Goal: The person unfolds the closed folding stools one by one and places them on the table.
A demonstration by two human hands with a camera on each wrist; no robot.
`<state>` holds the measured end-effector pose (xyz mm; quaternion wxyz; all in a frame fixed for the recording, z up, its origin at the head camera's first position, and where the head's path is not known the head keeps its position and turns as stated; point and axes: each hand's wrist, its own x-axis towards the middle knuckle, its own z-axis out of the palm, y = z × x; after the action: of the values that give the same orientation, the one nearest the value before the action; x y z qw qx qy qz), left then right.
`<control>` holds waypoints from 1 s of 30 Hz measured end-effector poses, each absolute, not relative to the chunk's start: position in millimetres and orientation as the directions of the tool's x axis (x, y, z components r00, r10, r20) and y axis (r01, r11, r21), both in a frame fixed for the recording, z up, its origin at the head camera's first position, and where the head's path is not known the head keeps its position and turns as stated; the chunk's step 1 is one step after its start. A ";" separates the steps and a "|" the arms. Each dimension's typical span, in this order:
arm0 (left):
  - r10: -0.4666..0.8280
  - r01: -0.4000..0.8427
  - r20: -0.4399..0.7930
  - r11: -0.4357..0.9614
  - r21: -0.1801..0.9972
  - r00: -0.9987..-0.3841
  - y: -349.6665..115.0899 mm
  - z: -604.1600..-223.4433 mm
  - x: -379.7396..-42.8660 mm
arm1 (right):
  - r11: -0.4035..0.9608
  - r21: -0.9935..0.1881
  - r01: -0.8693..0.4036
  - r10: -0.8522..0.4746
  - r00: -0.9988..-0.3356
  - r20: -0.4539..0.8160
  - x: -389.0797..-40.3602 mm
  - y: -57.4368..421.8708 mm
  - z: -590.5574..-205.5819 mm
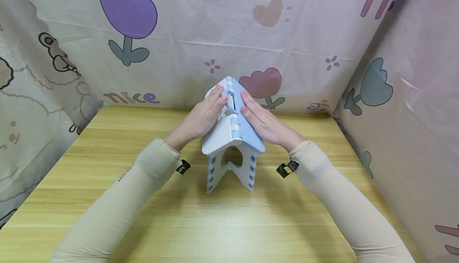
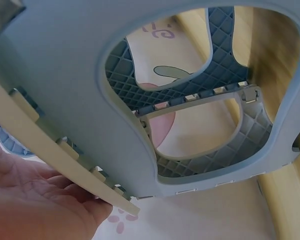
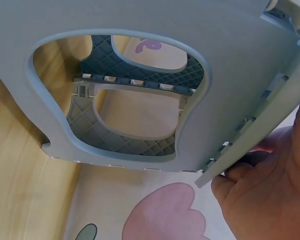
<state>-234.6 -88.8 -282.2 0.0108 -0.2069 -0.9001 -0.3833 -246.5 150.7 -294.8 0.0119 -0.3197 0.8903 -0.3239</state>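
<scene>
A white and light blue folding step stool (image 1: 221, 140) stands half folded on the table, its two top panels sloping like a roof. On the white panel rests my left hand (image 1: 205, 116), fingers straight and pointing up toward the ridge. My right hand (image 1: 266, 122) lies likewise against the blue panel. Between the fingertips a blue carrying handle (image 1: 230, 103) sits at the ridge. The left wrist view shows a stool leg frame (image 2: 140, 150) with a large opening, and the fingers (image 2: 97, 207) against the panel's outer side. In the right wrist view the fingers (image 3: 225, 187) touch the opposite panel.
The stool stands on a wood-grain table (image 1: 229, 231). Behind it hangs a printed cloth (image 1: 201, 24) with tulips and hearts, and more cloth (image 1: 423, 127) borders the right side. A small black wrist device (image 1: 287, 169) hangs below the right cuff, another (image 1: 183, 167) below the left.
</scene>
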 end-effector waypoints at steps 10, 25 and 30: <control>0.384 0.405 0.190 0.625 0.667 -0.904 -92.0 -284.5 -234.3 | 0.598 -0.574 -0.559 -0.570 -0.800 0.185 -246.1 151.0 -295.6; 0.403 0.405 0.156 0.661 0.631 -0.902 -101.2 -284.5 -237.2 | 0.620 -0.546 -0.563 -0.569 -0.802 0.182 -246.5 152.3 -295.8; 0.407 0.394 0.123 0.695 0.601 -0.905 -102.8 -286.1 -235.8 | 0.633 -0.533 -0.561 -0.573 -0.803 0.164 -245.5 153.8 -297.9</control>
<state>-235.8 -102.8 -286.1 -0.0100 -0.2177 -0.9206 -0.3240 -245.5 153.8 -297.9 0.0103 -0.3139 0.9037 -0.2911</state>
